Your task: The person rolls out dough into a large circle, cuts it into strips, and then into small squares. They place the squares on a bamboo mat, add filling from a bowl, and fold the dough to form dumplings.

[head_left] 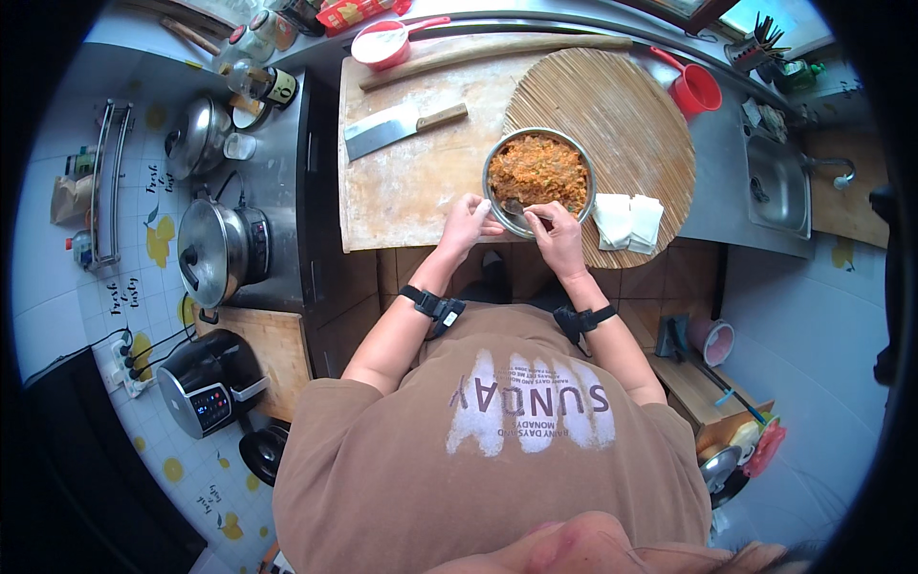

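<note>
A round metal bowl (485, 182) heaped with an orange-brown, finely chopped filling (538, 172) stands at the near edge of the wooden board, partly over a round slatted mat (612, 115). My right hand (557, 237) grips a spoon (513, 206), its head resting in the filling at the bowl's near side. Beside the bowl's near-left rim is my left hand (469, 228), fingers curled together; whatever they hold is too small to make out. Two piles of square white dough wrappers (628, 222) lie on the mat, right of my right hand.
A cleaver (406, 129) lies on the floury wooden board (411, 201), with a long rolling pin (488, 59) behind it. Red scoops (381, 46) (695, 89) stand at the back left and right. Lidded pots (210, 251) are at left, a sink (779, 182) at right.
</note>
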The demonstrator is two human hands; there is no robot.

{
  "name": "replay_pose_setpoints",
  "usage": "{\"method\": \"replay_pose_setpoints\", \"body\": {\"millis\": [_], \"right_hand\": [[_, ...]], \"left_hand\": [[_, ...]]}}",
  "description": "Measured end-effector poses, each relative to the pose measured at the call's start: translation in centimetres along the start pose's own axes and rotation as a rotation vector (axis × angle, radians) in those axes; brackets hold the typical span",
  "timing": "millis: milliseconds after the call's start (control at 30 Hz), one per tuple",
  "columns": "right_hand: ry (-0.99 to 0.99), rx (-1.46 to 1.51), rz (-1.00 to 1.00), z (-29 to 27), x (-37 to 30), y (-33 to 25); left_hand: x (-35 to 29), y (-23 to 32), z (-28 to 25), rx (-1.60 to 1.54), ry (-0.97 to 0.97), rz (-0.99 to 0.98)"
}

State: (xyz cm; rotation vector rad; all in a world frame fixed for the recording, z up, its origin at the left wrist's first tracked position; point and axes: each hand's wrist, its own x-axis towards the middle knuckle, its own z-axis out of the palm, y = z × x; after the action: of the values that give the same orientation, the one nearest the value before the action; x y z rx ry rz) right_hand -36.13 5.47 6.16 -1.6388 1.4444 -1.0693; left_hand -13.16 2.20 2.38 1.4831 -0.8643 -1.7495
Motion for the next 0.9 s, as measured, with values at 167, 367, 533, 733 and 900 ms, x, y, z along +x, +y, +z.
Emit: {"method": "replay_pose_setpoints", "body": {"millis": [167,367,533,733,900], "right_hand": [[0.045,-0.174,-0.096,-2.1,-1.6,-1.8],[0.145,-0.237,-0.187,-5.5,-0.6,-3.7],[0.163,-0.321,-0.398,-3.9,1.9,-2.4],[0.064,-0.471,-0.498,-2.3,1.5,-1.5],[0.148,-0.354,-0.399,-3.5,1.4,-2.1]], "left_hand": [[-0.1,0.1,0.1,-0.031,-0.016,-0.026],[-0.5,0.4,0.3,-0.051,-0.047,-0.078],[-0.7,0.7,0.6,-0.043,-0.04,-0.102],[-0.5,1.0,0.8,-0.039,-0.056,-0.113],[-0.3,1.3,0.4,-0.037,-0.103,-0.131]]}}
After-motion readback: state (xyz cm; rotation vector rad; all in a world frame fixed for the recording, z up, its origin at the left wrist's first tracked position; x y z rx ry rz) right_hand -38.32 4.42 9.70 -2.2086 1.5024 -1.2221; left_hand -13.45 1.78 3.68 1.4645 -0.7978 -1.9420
